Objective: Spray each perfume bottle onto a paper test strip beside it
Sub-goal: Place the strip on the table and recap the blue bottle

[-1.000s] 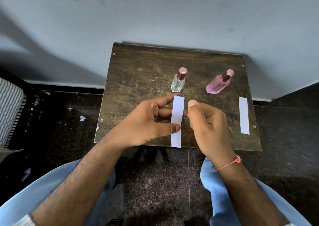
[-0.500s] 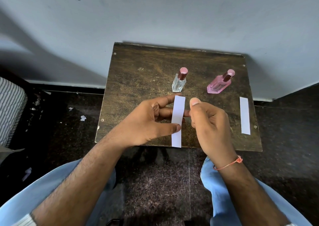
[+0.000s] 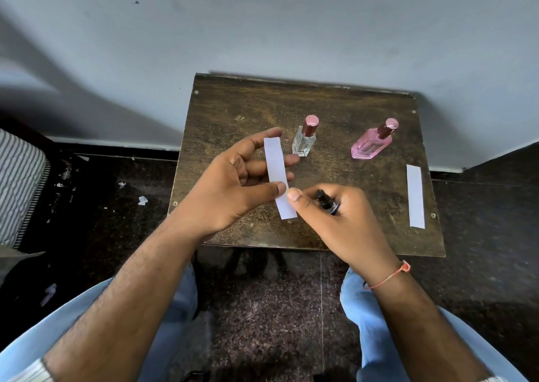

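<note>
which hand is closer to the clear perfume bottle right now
Left. The left hand, holding a paper strip, has fingertips just beside the clear perfume bottle. The right hand sits nearer the person, gripping a small dark bottle.

Tabletop [image 3: 233, 104] sits against the wall, person's knees at its near edge. Upright bottle [image 3: 304, 139] mid-tabletop toward the back; tilted bottle [image 3: 370, 145] to its right. Loose strip [image 3: 415, 196] lies flat near the right edge. Left hand [image 3: 233, 189] holds a strip [image 3: 278, 174] just left of the upright bottle; right hand [image 3: 341, 221] beside it, nearer, gripping a small bottle [image 3: 326, 202].
</note>
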{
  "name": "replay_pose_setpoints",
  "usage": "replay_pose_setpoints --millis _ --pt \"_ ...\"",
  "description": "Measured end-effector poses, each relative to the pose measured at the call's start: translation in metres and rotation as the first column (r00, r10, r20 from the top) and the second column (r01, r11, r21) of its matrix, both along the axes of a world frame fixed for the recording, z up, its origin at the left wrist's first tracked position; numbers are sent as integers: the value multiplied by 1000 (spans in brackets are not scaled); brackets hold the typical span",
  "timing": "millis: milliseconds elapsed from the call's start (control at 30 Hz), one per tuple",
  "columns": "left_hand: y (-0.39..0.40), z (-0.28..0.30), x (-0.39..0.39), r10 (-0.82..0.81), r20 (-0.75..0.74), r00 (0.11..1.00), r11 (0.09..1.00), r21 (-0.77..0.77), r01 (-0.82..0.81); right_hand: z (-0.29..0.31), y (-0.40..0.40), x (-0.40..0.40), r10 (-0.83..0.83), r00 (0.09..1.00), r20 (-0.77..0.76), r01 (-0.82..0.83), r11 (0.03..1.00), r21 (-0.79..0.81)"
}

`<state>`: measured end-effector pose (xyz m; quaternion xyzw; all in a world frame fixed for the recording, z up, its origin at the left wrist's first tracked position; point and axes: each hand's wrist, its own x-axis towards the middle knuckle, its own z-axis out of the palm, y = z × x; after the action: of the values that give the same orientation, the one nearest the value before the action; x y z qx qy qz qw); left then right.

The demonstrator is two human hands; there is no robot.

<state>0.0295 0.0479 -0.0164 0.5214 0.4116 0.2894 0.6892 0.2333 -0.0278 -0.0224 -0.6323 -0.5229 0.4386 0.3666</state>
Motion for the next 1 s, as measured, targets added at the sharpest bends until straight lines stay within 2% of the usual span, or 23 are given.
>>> replay_pose_setpoints --millis 133,267,400,467,567,667,733,900,1000 --pt "1 1 -4 13 0 1000 999 31 -13 2 2 -6 43 996 -77 -45 999 -21" --pt "0 1 -9 40 16 999 999 24 -41 -4 3 -5 -22 990 -138 14 998 -60" --pt "3 1 -19 179 26 984 984 -28 -178 -9 8 -13 -79 985 -157 64 993 -100" --pt "7 4 -29 272 -64 960 962 30 -271 -12 11 -15 -97 986 -133 82 990 -112" --pt "15 0 -51 393 -293 872 917 196 -348 -20 15 -21 -67 998 -12 66 993 -102" --pt "21 -9 -68 457 -371 808 888 244 -390 -27 19 -27 -75 995 62 83 988 -133" --pt "20 -14 -71 440 -418 795 894 287 -344 -30 21 -30 -89 993 82 101 983 -153" --pt "10 -15 -66 265 -559 786 931 360 -58 -33 26 -39 -119 981 151 148 969 -197" --pt "4 -17 -61 211 -587 782 921 388 43 -32 29 -46 -109 971 210 157 962 -223"
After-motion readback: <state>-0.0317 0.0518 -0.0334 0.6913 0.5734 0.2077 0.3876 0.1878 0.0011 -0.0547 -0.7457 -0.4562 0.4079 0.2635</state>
